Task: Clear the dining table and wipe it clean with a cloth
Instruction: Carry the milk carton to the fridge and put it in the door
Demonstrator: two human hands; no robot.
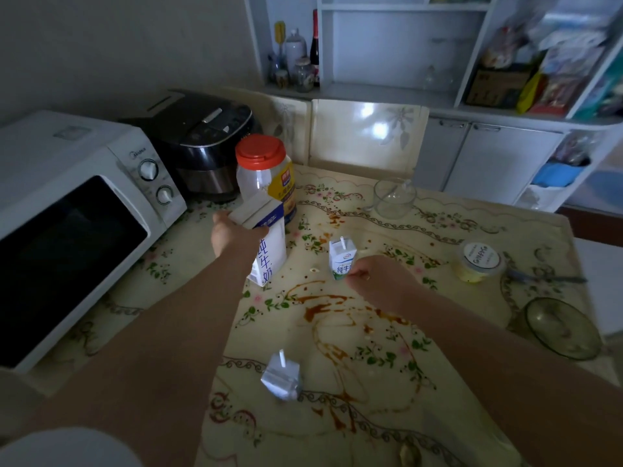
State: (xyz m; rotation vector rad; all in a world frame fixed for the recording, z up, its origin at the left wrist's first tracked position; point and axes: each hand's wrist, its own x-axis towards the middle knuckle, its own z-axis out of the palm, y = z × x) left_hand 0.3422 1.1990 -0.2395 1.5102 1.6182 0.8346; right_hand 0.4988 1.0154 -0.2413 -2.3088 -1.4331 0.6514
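The dining table (371, 365) has a floral cover smeared with brown sauce (323, 305) and crumbs. My left hand (232, 234) grips the top of a tall white milk carton (269, 251) standing at the table's left. My right hand (381, 281) touches a small milk box (342, 259) with a straw at the middle; its fingers curl at the box's side. A crushed silver drink box (281, 375) lies near the front. A yoghurt cup (478, 261), a glass bowl (394, 197) and a dark glass bowl (563, 328) stand on the right side.
A red-lidded plastic jar (264, 173) stands behind the tall carton. A white microwave (74, 214) and a black rice cooker (202, 139) fill the left. A spoon (546, 278) lies beside the yoghurt cup. White cabinets and shelves (438, 62) stand behind the table.
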